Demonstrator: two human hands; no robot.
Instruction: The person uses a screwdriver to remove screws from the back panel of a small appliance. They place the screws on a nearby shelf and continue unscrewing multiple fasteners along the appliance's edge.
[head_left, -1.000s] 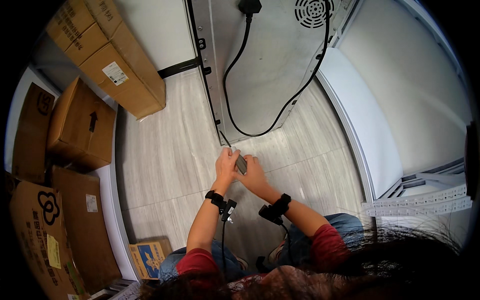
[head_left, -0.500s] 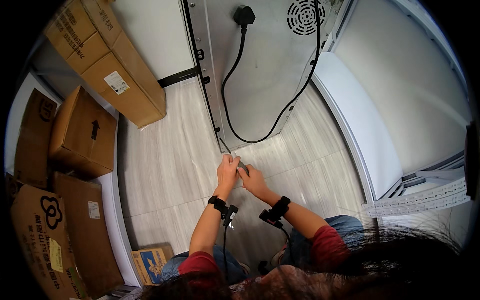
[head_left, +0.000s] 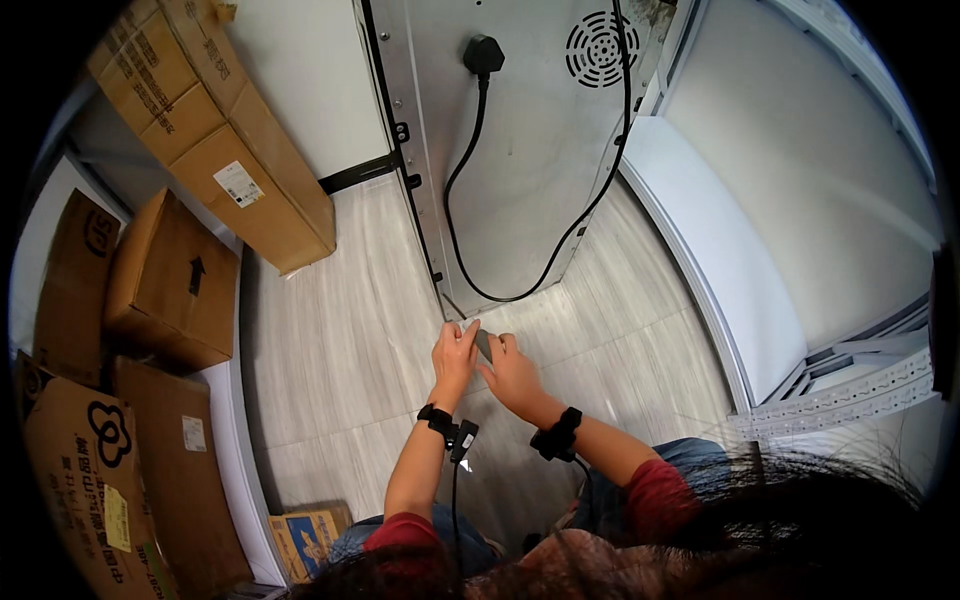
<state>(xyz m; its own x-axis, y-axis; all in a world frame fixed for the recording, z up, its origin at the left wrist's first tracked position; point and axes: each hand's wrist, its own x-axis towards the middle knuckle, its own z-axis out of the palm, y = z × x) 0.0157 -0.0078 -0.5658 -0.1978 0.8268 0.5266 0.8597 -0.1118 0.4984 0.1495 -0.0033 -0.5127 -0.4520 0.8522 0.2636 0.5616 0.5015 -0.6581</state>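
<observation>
A screwdriver [head_left: 484, 346] with a grey handle points its thin dark shaft at the lower left corner of a tall metal cabinet's back panel [head_left: 520, 200]. Whether the tip touches a screw is too small to tell. My left hand [head_left: 455, 360] is closed around the front of the tool, near the shaft. Behind it, my right hand [head_left: 516, 380] grips the handle, its fingers bent. On the panel a black power cord [head_left: 448, 200] hangs in a loop, with its plug [head_left: 484, 56] resting near the top. Round vent slots [head_left: 602, 48] show at the upper right.
Several cardboard boxes [head_left: 170, 280] stand along the left, and a tall carton [head_left: 250, 170] leans beside the white wall. A small blue and yellow box [head_left: 308, 540] lies at the lower left. White framed panels [head_left: 730, 240] border the right side. Pale wood-look floor [head_left: 330, 330] lies between.
The view has shifted slightly, so the cabinet and boxes sit lower in the picture. My right hand's fingers have shifted on the screwdriver handle; my left hand stays around its front.
</observation>
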